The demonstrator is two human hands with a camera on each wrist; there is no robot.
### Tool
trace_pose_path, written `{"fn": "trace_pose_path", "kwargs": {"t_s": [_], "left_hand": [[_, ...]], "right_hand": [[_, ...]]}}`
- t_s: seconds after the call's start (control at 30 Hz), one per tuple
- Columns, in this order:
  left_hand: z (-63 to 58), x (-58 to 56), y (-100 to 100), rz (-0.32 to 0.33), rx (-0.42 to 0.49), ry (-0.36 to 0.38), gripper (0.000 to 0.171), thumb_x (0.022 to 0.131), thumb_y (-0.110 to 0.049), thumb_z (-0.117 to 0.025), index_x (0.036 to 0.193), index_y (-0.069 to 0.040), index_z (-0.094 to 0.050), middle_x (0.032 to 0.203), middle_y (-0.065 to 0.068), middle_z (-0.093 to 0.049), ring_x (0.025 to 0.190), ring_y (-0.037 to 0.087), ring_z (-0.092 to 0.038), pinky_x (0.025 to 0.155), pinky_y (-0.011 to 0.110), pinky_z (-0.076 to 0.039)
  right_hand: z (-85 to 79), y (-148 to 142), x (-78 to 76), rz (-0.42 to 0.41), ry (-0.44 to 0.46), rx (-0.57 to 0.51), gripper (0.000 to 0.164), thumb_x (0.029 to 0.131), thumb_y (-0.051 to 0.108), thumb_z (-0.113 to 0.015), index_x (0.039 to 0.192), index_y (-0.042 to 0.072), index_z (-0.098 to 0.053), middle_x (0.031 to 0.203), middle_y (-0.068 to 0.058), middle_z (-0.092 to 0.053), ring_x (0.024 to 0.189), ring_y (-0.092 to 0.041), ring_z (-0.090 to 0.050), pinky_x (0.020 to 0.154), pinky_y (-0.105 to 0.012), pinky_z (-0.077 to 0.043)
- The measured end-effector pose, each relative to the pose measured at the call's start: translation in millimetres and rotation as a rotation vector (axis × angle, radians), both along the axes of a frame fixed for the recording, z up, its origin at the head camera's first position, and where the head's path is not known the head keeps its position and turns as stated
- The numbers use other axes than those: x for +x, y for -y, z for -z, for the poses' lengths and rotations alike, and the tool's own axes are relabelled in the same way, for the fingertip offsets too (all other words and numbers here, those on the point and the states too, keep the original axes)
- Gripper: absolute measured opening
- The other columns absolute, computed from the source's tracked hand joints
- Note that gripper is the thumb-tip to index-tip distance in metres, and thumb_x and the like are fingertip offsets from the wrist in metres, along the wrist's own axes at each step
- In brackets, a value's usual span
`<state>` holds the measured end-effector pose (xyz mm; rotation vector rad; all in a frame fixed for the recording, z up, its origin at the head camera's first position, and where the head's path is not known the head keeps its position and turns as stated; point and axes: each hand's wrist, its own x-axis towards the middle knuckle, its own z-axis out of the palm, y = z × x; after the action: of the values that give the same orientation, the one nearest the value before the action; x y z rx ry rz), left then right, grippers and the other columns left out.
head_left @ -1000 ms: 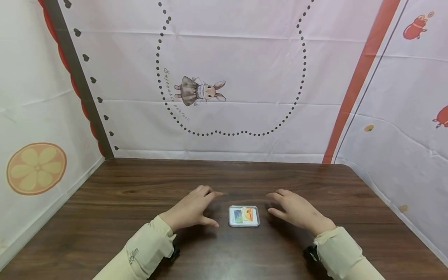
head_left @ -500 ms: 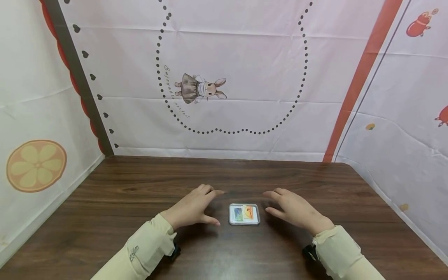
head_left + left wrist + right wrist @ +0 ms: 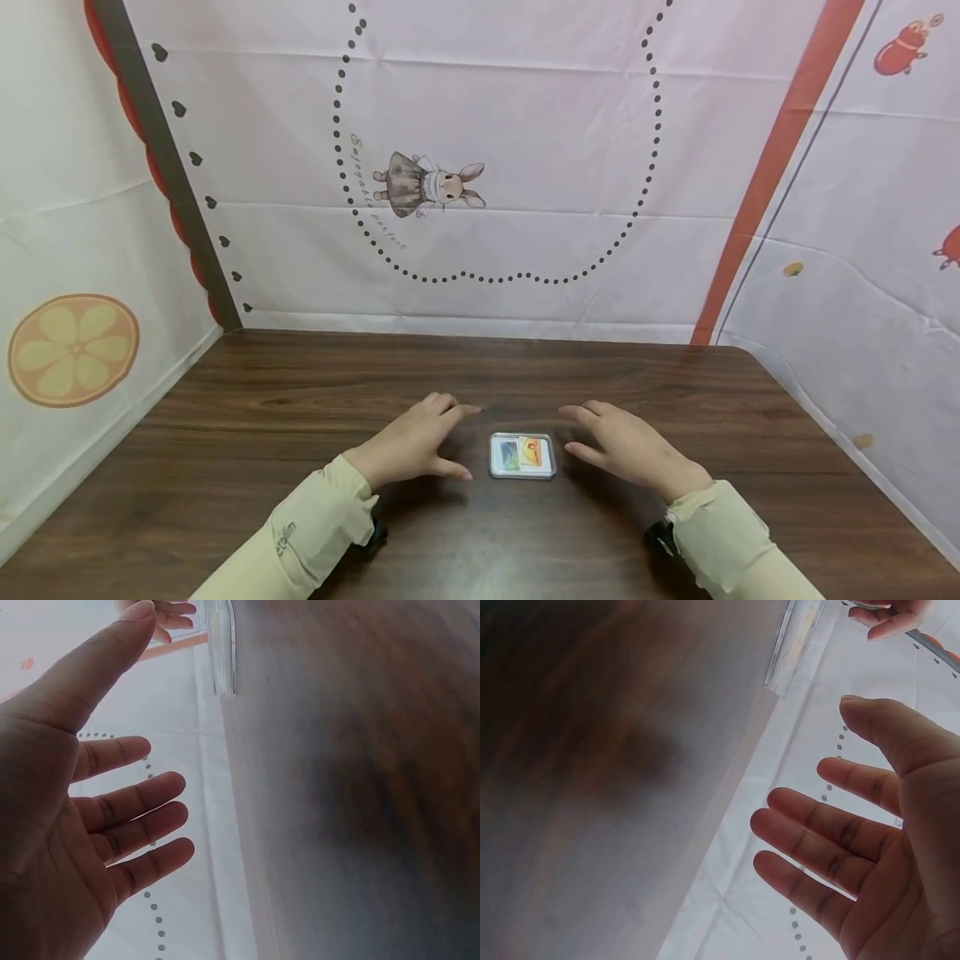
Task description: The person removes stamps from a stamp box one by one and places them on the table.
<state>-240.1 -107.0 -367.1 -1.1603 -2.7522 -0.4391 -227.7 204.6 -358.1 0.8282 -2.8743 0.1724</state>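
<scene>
A small clear flat case (image 3: 522,457) lies on the table between both hands, with a blue-green picture and an orange one visible in it. To its left is my left hand (image 3: 411,442), thumb and fingers spread apart and touching nothing. My right hand (image 3: 633,447) hovers on the other side, closer to the case but with a gap. The left wrist view catches the case edge-on (image 3: 222,649) beyond the thumb, with the palm bare. In the right wrist view, the case's edge (image 3: 795,645) shows past the relaxed fingers (image 3: 810,851), which hold nothing.
The dark wood-grain table (image 3: 480,542) reaches back to a white printed cloth (image 3: 525,167) hanging behind it. More printed cloth stands along the left and right sides. Cream sleeves and dark wrist bands are on both arms.
My right hand has drifted slightly left, nearer the case. The left hand has barely moved. The whole head view has shifted a little, so the table and case appear higher.
</scene>
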Motion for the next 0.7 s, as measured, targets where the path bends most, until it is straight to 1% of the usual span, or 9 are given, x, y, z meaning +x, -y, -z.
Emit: {"fn": "trace_pose_path", "kwargs": {"t_s": [0.3, 0.5, 0.7], "left_hand": [[-0.8, 0.5, 0.6, -0.013, 0.001, 0.018, 0.086, 0.072, -0.050, -0.078, 0.141, -0.010, -0.046, 0.112, 0.006, -0.056, 0.102, 0.017, -0.050, 0.087, 0.037, -0.046], [0.2, 0.0, 0.0, -0.009, -0.006, 0.008, 0.085, 0.073, -0.050, -0.078, 0.141, -0.009, -0.047, 0.112, 0.006, -0.057, 0.103, 0.017, -0.051, 0.088, 0.036, -0.047], [0.2, 1.0, -1.0, -0.007, 0.006, 0.008, 0.083, 0.073, -0.049, -0.078, 0.139, -0.008, -0.048, 0.112, 0.006, -0.057, 0.102, 0.017, -0.051, 0.087, 0.036, -0.047]], "right_hand": [[1.0, 2.0, 0.3, -0.025, -0.025, 0.003, 0.049, 0.090, 0.034, -0.066, 0.131, 0.010, -0.056, 0.115, -0.008, -0.064, 0.104, -0.024, -0.064, 0.087, -0.043, -0.051], [2.1, 3.0, 0.9, -0.033, -0.046, 0.005, 0.048, 0.089, 0.033, -0.067, 0.129, 0.009, -0.057, 0.113, -0.007, -0.064, 0.103, -0.023, -0.064, 0.086, -0.042, -0.051], [2.9, 4.4, 1.1, -0.041, -0.034, 0.000, 0.047, 0.089, 0.033, -0.067, 0.129, 0.009, -0.058, 0.113, -0.006, -0.063, 0.103, -0.021, -0.063, 0.087, -0.041, -0.051]]}}
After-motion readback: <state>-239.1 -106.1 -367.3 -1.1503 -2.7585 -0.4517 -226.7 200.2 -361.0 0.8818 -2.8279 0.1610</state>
